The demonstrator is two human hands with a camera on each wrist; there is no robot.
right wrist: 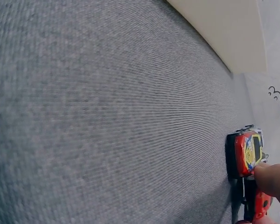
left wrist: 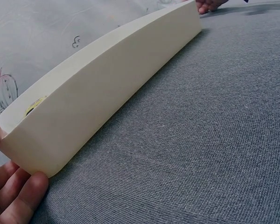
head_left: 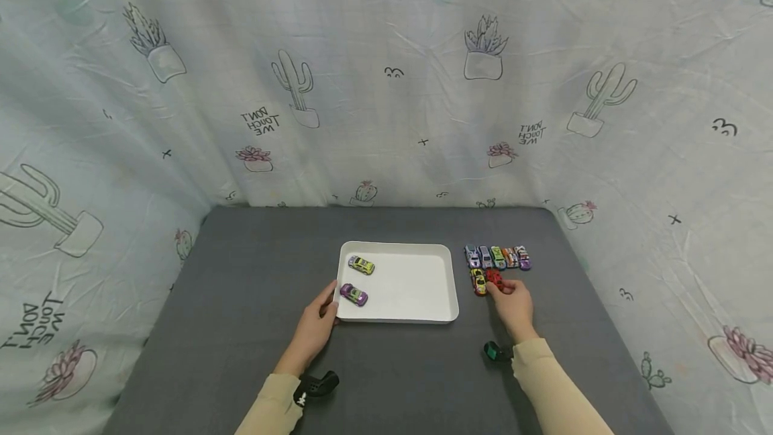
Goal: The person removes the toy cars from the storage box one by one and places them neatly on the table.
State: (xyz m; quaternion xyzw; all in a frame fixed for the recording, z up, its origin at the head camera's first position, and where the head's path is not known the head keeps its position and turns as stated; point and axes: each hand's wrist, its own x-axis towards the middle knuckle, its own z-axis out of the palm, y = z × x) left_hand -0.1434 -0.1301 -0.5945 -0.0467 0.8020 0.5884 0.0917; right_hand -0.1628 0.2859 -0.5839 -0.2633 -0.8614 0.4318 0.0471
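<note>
On grey cloth, left hand grips one tray (two cars inside); right hand pinches one of seven cars outside.

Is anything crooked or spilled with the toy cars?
I see nothing spilled. The yellow car and purple car sit slanted in the white tray, not lined up with its sides. They look a bit crooked beside the neat back row of cars outside it.
</note>
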